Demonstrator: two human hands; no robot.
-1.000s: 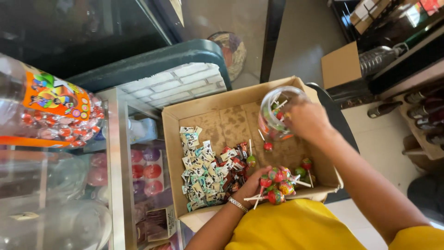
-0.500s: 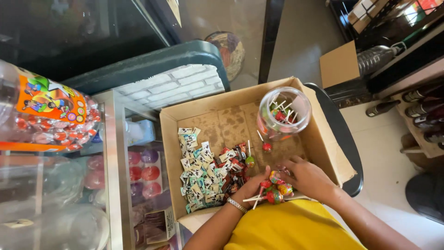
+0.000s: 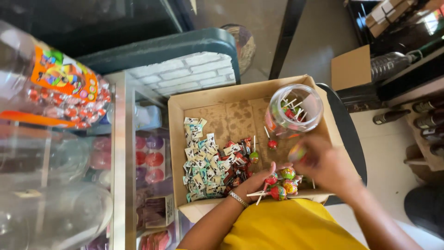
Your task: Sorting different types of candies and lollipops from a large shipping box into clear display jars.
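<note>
Two hands inside cardboard box (image 3: 203, 104). Left hand (image 3: 259, 178), fingers curled around bunch of lollipops (image 3: 283, 183), sticks pointing away from clear jar (image 3: 294, 111). Right hand (image 3: 323, 162), nearer the jar, fingers pinched on one blurred lollipop (image 3: 297, 152) just below it.

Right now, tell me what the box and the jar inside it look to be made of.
Box: apparently brown corrugated cardboard, matte, with folded flaps and stained patches on its floor. Jar: clear and glossy, since the lollipops show through its wall; probably plastic, though glass cannot be ruled out.
</note>
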